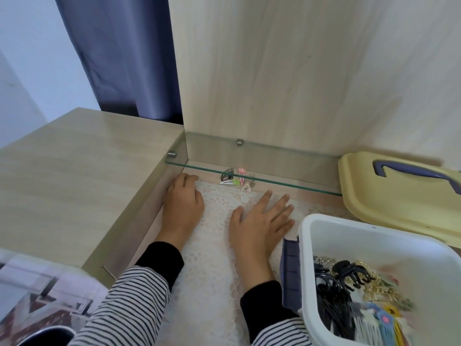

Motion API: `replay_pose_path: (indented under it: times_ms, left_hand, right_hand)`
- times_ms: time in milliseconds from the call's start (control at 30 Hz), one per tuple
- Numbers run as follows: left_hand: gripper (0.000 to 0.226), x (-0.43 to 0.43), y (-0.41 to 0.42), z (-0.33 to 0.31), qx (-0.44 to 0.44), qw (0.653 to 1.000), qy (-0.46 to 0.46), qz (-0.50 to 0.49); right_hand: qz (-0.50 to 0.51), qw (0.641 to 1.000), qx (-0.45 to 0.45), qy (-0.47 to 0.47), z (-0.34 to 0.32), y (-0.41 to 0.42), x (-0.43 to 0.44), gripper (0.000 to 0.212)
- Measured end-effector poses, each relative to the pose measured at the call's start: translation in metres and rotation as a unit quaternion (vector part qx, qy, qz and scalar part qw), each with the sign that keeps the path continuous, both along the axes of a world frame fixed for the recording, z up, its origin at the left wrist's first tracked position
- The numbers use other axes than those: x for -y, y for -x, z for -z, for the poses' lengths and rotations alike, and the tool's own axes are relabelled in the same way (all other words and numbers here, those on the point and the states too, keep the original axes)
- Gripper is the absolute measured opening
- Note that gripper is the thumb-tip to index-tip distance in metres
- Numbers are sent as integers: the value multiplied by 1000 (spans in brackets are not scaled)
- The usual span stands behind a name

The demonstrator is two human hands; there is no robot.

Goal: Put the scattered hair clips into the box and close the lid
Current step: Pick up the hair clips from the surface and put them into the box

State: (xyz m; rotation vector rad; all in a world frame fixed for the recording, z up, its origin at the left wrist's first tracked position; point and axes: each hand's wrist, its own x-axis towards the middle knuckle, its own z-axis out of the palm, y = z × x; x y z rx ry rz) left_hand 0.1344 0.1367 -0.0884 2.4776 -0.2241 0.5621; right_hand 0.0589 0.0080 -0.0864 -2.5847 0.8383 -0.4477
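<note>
A small cluster of hair clips lies at the back of the recess, under the glass shelf: a black claw clip, pink, green and white ones. My left hand rests on the lace cloth at the left wall, fingers bent down, holding nothing I can see. My right hand lies flat on the cloth with fingers spread, just short of the clips. The white box stands at the lower right with several clips inside. Its yellow lid with a purple handle lies behind the box.
A glass shelf spans the recess just above the clips. A white lace cloth covers the recess floor. The wooden desk top rises to the left, a wooden panel stands behind. A purple latch hangs on the box's left side.
</note>
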Motion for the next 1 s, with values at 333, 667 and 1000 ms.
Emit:
replay_pose_path:
  times_ms: [333, 667, 1000]
  left_hand:
    - [29, -3, -1, 3, 42, 997, 64, 11]
    - [27, -1, 2, 0, 44, 993, 99, 49]
    - [19, -5, -1, 0, 28, 991, 108, 72]
  right_hand:
    - [33, 996, 83, 32, 2, -2, -3, 55]
    - [18, 993, 91, 69, -3, 1, -3, 33]
    - [-32, 992, 122, 29, -3, 3, -7, 32]
